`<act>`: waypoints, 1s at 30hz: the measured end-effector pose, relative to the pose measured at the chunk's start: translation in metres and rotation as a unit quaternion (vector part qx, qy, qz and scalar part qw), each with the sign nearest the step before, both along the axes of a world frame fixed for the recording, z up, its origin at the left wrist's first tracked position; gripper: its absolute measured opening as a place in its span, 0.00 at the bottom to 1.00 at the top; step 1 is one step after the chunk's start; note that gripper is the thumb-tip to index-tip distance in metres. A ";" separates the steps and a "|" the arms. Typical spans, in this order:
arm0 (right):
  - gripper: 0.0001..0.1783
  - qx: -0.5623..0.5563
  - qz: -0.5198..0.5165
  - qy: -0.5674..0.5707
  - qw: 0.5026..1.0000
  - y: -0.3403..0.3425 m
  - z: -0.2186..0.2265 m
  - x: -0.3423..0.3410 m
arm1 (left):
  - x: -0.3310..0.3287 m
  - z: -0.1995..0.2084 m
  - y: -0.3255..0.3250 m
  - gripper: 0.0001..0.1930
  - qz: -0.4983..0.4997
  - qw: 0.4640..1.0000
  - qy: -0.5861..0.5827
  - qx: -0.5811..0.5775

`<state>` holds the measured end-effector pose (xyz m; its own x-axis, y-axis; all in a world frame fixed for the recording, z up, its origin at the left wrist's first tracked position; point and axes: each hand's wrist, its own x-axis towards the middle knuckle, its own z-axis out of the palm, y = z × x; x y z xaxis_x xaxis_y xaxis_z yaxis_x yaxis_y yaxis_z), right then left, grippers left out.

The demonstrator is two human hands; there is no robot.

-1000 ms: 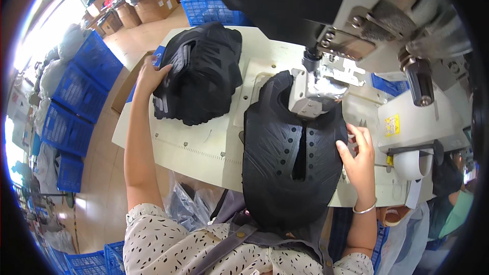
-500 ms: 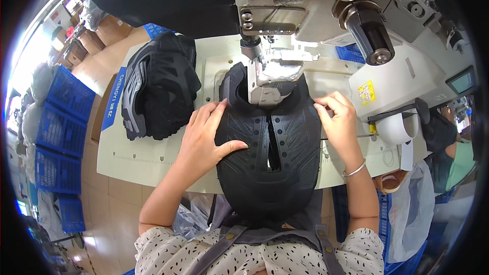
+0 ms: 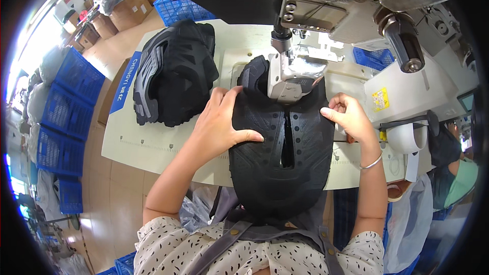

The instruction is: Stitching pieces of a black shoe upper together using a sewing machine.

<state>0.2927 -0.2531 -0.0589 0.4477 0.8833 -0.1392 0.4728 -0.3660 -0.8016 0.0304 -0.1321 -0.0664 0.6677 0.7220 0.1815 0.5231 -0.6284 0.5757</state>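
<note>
A black shoe upper [image 3: 254,183], with eyelet rows along a central slit, lies on the sewing machine's pale bed [image 3: 147,155]. Its far collar opening surrounds the machine's shiny metal sewing end [image 3: 293,79], which hides part of the edge. My left hand [image 3: 214,125] rests at the upper's left side, fingers stretched along the edge and thumb spread across the top. At the right edge, my right hand [image 3: 351,117] pinches the material between thumb and curled fingers. Left of the machine sits a stack of similar black uppers [image 3: 178,79].
The machine head [image 3: 316,15] overhangs the far side, with a dark cylindrical part [image 3: 405,48] at right. Blue crates [image 3: 61,145] are piled at left, near cardboard boxes [image 3: 130,12]. A white plastic bag [image 3: 410,214] hangs at right. Another person's green clothing [image 3: 461,183] shows beyond.
The whole view has shifted, with the machine and bed now farther right and turned slightly. Both hands keep nearly the same places on the shoe upper.
</note>
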 end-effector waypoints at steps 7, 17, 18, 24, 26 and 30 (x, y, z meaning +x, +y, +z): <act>0.12 0.093 0.041 -0.150 0.984 -0.019 0.004 -0.015 | -0.003 -0.009 0.003 0.50 -0.015 1.000 0.002 0.014; 0.17 0.257 0.026 0.460 0.849 -0.055 0.019 -0.075 | -0.034 -0.006 -0.033 0.24 0.163 0.980 -0.094 -0.070; 0.16 0.294 0.030 0.478 0.827 -0.054 0.017 -0.073 | -0.046 -0.007 -0.033 0.22 0.080 0.930 -0.183 -0.309; 0.18 0.306 0.051 0.465 0.829 -0.049 0.021 -0.079 | -0.015 0.021 -0.055 0.21 -0.141 0.679 -0.353 -0.628; 0.18 0.338 0.017 0.447 0.828 -0.050 0.017 -0.083 | -0.006 0.036 -0.058 0.24 -0.179 0.634 -0.356 -0.663; 0.18 0.358 -0.062 0.446 0.818 -0.047 0.018 -0.084 | 0.010 0.047 -0.057 0.26 -0.126 0.688 -0.412 -0.584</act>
<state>0.2084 -0.2997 -0.0405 0.5432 0.8364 0.0736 -0.4231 0.3483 -0.8365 0.0407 -0.1889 -0.0197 0.8163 0.5768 -0.0314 -0.3250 0.5035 0.8005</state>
